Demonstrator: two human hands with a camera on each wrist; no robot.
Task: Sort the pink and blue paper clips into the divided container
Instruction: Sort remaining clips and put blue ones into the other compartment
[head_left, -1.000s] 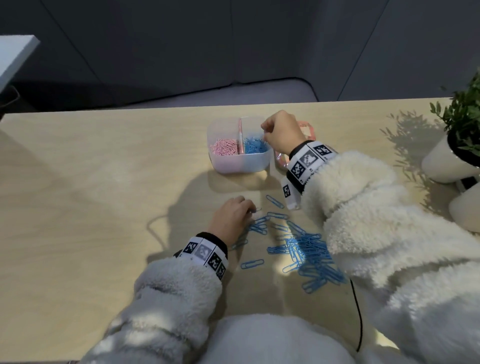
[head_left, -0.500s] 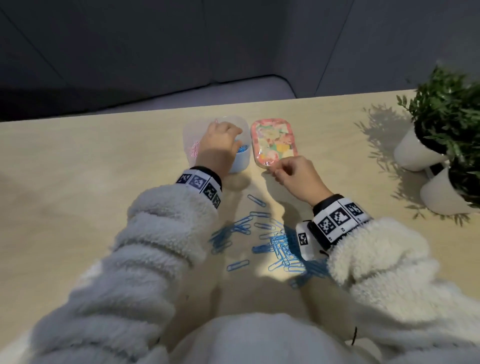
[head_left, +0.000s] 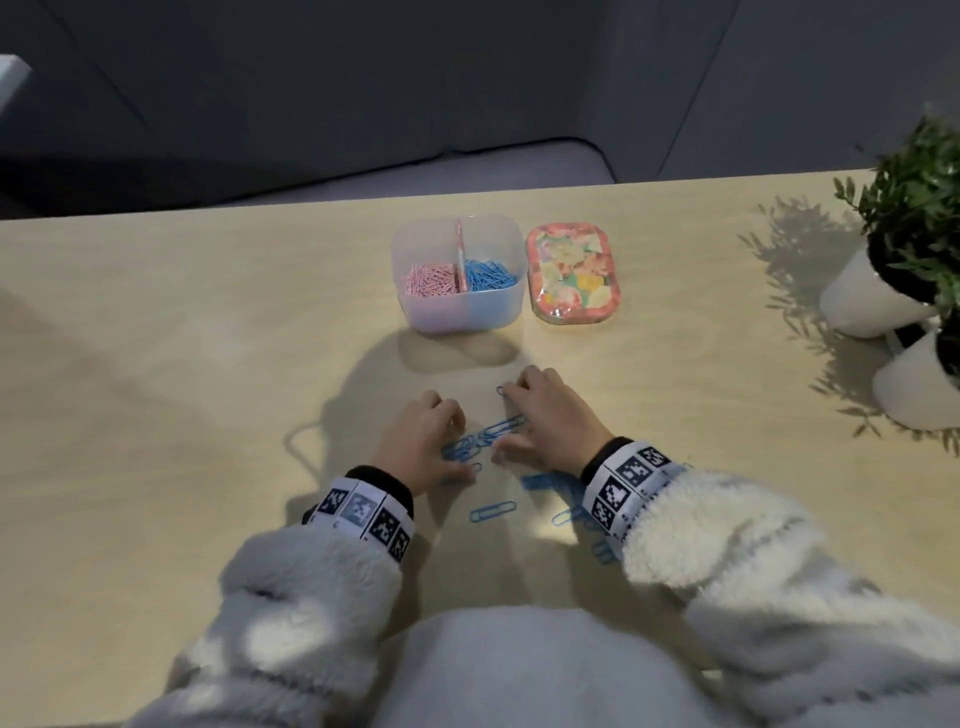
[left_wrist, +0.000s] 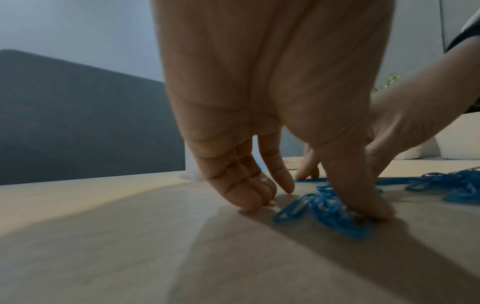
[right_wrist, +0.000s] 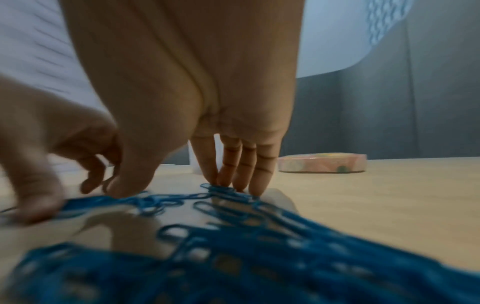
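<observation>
A clear divided container (head_left: 415, 249) stands at the table's far middle, with pink clips (head_left: 430, 281) in its left compartment and blue clips (head_left: 489, 273) in its right. Loose blue paper clips (head_left: 485, 435) lie on the table between my hands. My left hand (head_left: 460, 447) has its fingertips (left_wrist: 255, 198) on the table and its thumb pressing on blue clips (left_wrist: 327, 211). My right hand (head_left: 511, 426) rests straight fingers (right_wrist: 235, 179) on the far end of the blue clips (right_wrist: 226, 193), thumb down beside them. More blue clips (head_left: 558, 483) lie under my right wrist.
A floral lid (head_left: 574, 273) lies flat just right of the container. Two white pots with green plants (head_left: 878, 291) stand at the table's right edge. One single blue clip (head_left: 492, 512) lies nearer me. Bare wood stretches to the left.
My left hand has come back from the container to the loose clips. My right hand has drawn back from beside the lid onto the same clips.
</observation>
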